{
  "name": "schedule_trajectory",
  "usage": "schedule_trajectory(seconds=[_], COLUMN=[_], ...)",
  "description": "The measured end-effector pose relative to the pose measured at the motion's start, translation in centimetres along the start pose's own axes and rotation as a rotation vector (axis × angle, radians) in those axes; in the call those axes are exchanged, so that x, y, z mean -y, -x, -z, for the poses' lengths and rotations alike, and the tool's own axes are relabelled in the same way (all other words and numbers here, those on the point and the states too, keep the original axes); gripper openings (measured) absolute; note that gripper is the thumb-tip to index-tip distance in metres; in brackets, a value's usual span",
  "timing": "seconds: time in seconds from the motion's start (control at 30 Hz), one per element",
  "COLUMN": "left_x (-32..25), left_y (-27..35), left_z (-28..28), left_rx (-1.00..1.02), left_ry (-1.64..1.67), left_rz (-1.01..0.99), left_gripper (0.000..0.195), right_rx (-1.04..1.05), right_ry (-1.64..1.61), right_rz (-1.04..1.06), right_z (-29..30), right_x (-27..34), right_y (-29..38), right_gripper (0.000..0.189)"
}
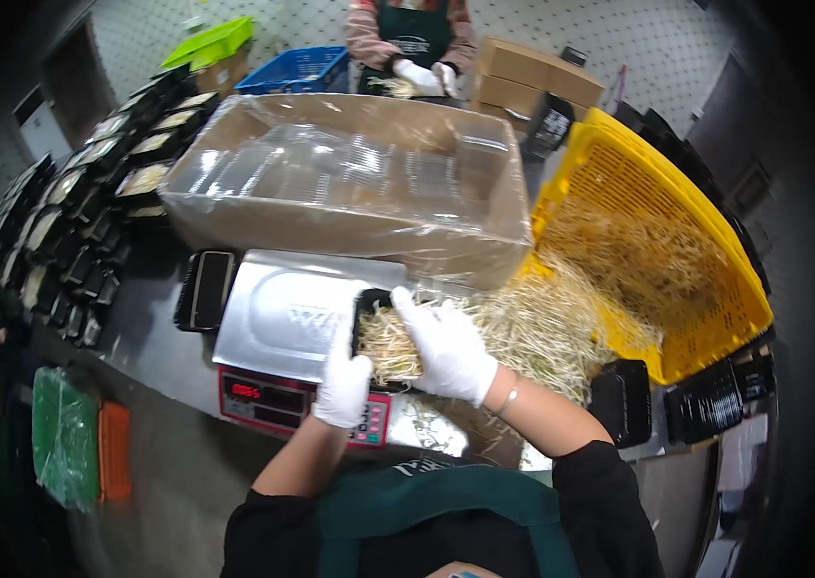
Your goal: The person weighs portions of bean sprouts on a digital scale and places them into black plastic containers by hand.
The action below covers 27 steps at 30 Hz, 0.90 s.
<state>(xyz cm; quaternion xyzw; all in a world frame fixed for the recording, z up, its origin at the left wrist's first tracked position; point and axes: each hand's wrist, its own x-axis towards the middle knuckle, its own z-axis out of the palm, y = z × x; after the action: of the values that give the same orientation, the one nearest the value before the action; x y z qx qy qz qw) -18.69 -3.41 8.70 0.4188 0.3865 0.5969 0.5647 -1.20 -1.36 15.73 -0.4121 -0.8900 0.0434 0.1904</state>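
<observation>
A black plastic tray full of bean sprouts is between my two white-gloved hands, at the right edge of a digital scale's steel platform. My left hand grips the tray's left side, above the scale's red-framed panel. My right hand lies over the tray's right side, its fingers on the sprouts and rim. A loose heap of sprouts spreads to the right, spilling from a tipped yellow plastic crate. The tray's underside is hidden.
Behind the scale stands a plastic-lined cardboard box of clear plastic lids. Stacked filled black trays occupy the left. Left of the scale is a dark tray; black trays stand at right. A co-worker handles sprouts across the table.
</observation>
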Motion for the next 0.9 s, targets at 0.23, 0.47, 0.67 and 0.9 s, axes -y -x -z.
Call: schedule_trajectory(seconds=[0.23, 0.47, 0.67, 0.9], left_x=[-5.6, -4.1, -3.9, -5.1], left_y=[-0.9, -3.6, -3.5, -3.0], left_z=[2.6, 1.6, 1.4, 0.8], left_rx=[-0.071, 0.436, 0.453, 0.443], left_ry=[-0.527, -1.182, -1.418, -1.523], left_rz=[-0.073, -0.482, -0.355, -0.413], left_gripper=[0.070, 0.094, 0.094, 0.083], right_rx=[0.236, 0.286, 0.303, 0.126], right_ry=[-0.019, 0.026, -0.133, -0.460], right_rz=[-0.116, 0.058, -0.063, -0.129], right_z=[-4.5, -2.0, 2.6, 3.2], right_x=[2.5, -0.3, -4.3, -5.7], right_y=[-4.3, -3.5, 0.2, 1.9], right_gripper=[0.086, 0.084, 0.091, 0.028])
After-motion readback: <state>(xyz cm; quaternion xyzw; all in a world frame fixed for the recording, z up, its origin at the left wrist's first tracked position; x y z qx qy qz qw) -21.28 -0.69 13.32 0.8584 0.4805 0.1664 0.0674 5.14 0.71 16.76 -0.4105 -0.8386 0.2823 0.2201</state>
